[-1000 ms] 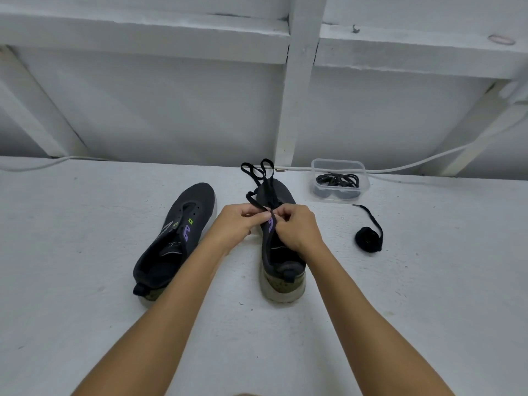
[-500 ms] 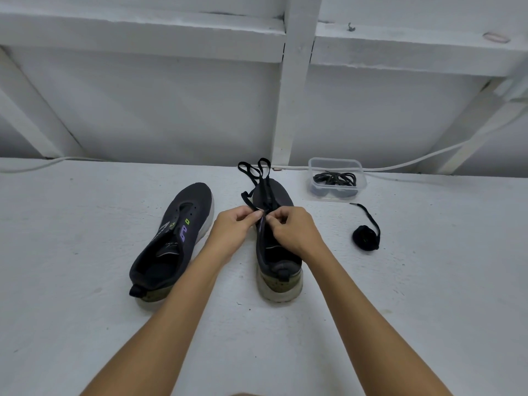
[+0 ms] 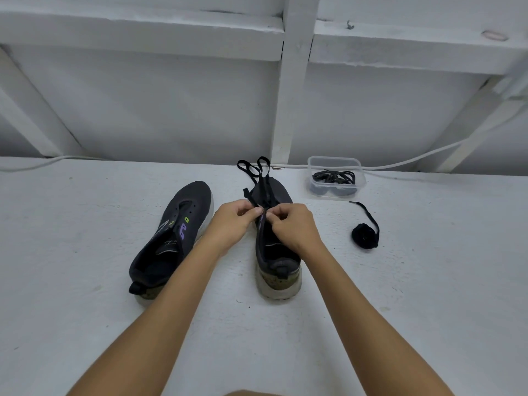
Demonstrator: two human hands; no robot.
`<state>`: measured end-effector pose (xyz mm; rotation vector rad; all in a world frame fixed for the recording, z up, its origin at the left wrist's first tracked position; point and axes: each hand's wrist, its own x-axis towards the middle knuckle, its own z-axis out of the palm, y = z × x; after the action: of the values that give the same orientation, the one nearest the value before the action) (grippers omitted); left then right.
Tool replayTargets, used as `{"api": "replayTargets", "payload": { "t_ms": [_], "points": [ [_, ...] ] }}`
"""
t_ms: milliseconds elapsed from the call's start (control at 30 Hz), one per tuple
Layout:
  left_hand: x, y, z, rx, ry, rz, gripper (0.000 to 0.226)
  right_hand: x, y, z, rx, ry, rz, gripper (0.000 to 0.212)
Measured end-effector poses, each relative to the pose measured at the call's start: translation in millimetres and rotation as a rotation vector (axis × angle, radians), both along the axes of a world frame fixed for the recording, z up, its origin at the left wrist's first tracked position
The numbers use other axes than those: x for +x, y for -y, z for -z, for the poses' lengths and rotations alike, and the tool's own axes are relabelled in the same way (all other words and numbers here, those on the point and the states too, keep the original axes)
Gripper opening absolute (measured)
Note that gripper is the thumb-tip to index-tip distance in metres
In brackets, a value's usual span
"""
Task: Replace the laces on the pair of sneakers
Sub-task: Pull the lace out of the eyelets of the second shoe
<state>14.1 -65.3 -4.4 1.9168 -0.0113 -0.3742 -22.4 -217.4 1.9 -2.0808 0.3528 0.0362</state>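
Two black sneakers lie on the white surface, heels toward me. The left sneaker (image 3: 174,238) has bare eyelets and no lace. Over the right sneaker (image 3: 275,252) my left hand (image 3: 233,225) and my right hand (image 3: 294,227) meet at the eyelet row, each pinching a black lace (image 3: 258,174) between thumb and fingertips. The lace's loose ends run over the toe and loop on the surface behind it. The eyelets under my fingers are hidden.
A clear plastic box (image 3: 337,178) holding black laces stands behind the right sneaker. A rolled black lace (image 3: 365,235) lies to its right. A white cable (image 3: 414,161) runs along the back wall. White beams slope overhead.
My hands stay at the right sneaker's eyelets, fingers shifting slightly on the lace. The view has tilted a little; nothing else moved.
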Motion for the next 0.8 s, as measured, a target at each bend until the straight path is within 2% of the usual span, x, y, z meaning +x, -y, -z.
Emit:
{"api": "replayTargets", "payload": {
  "t_ms": [67, 133, 200, 233, 400, 533, 600, 700, 800],
  "points": [
    [-2.1, 2.6, 0.8, -0.051, -0.008, -0.056, 0.019, -1.6, 5.0, 1.7, 0.096, 0.024, 0.04, 0.008],
    [-3.6, 3.8, 0.8, -0.087, -0.031, -0.112, 0.02, -5.3, 12.7, 1.6, 0.282, 0.037, 0.097, 0.01],
    [-3.4, 4.2, 2.7, -0.065, -0.039, -0.141, 0.023, -10.3, 22.2, 3.4, 0.428, 0.044, 0.162, 0.012],
    [-3.6, 4.8, 4.6, -0.046, -0.04, -0.15, 0.024, -12.9, 26.4, 6.5, 0.439, 0.046, 0.196, 0.012],
    [-12.4, 9.5, 8.4, 0.121, -0.006, -0.156, 0.044, -27.4, 29.8, 29.3, 0.371, 0.035, 0.305, 0.007],
    [-16.5, 12.9, -1.0, 0.106, 0.058, -0.101, 0.02, -32.7, 22.3, 32.8, 0.395, 0.036, 0.315, 0.008],
    [-14.9, 11.1, -8.3, 0.123, 0.055, -0.064, 0.021, -32.8, 16.6, 32.0, 0.405, 0.034, 0.275, 0.007],
    [-17.0, 11.1, -17.2, 0.134, 0.008, 0.017, 0.036, -28.2, 16.2, 30.4, 0.192, 0.088, 0.187, 0.006],
    [-26.3, 14.7, -13.9, 0.205, 0.056, 0.133, 0.04, -21.6, 23.8, 24.1, 0.027, 0.137, 0.082, 0.006]
  ]
}}
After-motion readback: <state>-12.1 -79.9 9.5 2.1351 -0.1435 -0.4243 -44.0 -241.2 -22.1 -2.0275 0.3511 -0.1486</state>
